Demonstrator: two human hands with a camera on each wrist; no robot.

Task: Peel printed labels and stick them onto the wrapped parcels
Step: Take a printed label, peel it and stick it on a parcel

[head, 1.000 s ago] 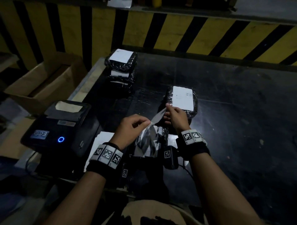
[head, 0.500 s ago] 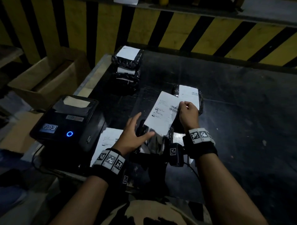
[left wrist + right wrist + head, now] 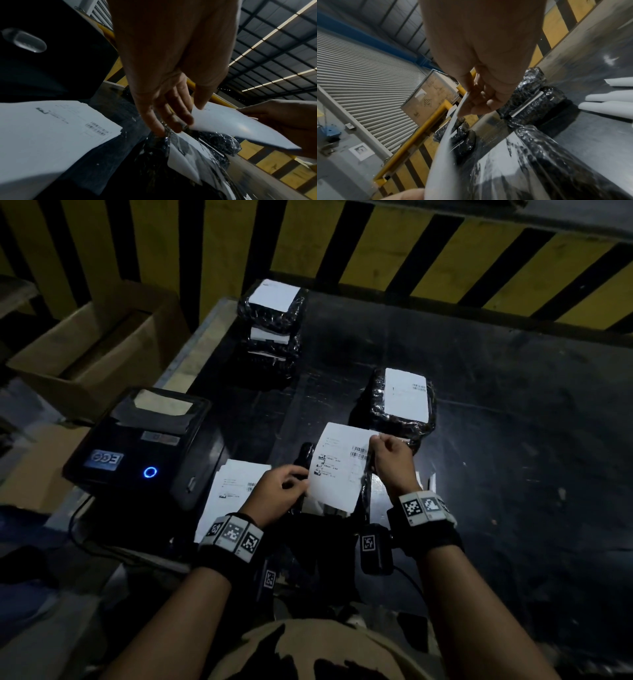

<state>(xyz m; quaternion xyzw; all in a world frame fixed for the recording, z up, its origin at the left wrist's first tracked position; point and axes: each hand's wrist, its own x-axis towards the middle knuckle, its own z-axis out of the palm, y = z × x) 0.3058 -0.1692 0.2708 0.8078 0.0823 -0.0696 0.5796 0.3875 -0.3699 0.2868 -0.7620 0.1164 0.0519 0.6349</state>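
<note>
We hold the peeled shipping label point(image 3: 337, 470) stretched over the unlabelled black-wrapped parcel point(image 3: 221, 140) directly beneath, long axis running away from us, right hand point(image 3: 390, 460) pinching its far corner, left hand point(image 3: 277, 491) thumb-and-fingers on the near-left edge, both about equally near.

Left hand point(image 3: 279, 491): forearm bare, marker band at wrist, reaching forward; thumb and fingers point(image 3: 178, 115) pinching left edge of label point(image 3: 337, 470).
Right hand point(image 3: 390, 460): forearm bare, marker band at wrist; fingers curled, thumb and fingertips point(image 3: 467, 108) pinching label's upper right corner.
Both hands close together, level, over near edge of work surface.
</note>
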